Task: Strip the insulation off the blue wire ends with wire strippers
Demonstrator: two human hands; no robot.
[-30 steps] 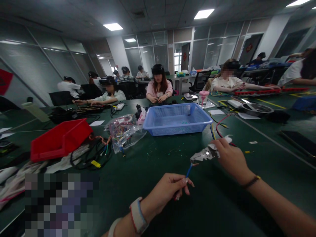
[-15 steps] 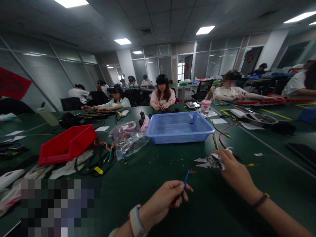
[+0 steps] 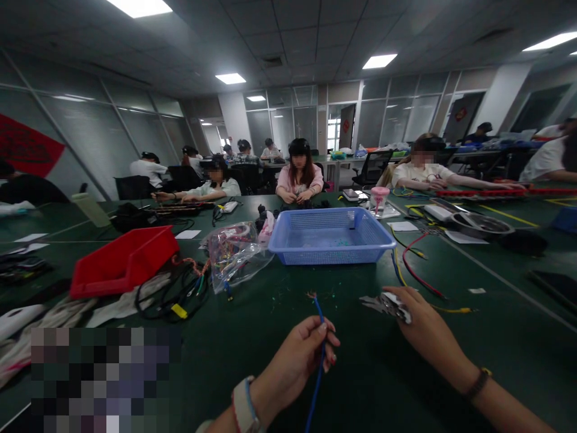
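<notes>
My left hand (image 3: 300,352) pinches a blue wire (image 3: 317,391) between thumb and fingers. The wire's upper end, with frayed bare copper strands, points away from me, and its tail hangs down past the bottom edge. To the right, my right hand (image 3: 424,325) is closed around silver wire strippers (image 3: 383,304), whose jaws point left just above or on the green table. Their handles are mostly hidden in my palm. The wire's bare end and the jaws are apart. Small scraps lie on the table beyond my left hand.
A blue perforated basket (image 3: 331,257) stands ahead. Left of it are a clear bag of wires (image 3: 238,258), black cables and a red bin (image 3: 121,264). Red wire (image 3: 415,270) and a yellow wire (image 3: 455,310) lie by my right hand. Several people sit across the table.
My left hand has turned, so the blue wire's bare end now points away and left, and more of its tail shows. My right hand with the wire strippers has shifted slightly.
</notes>
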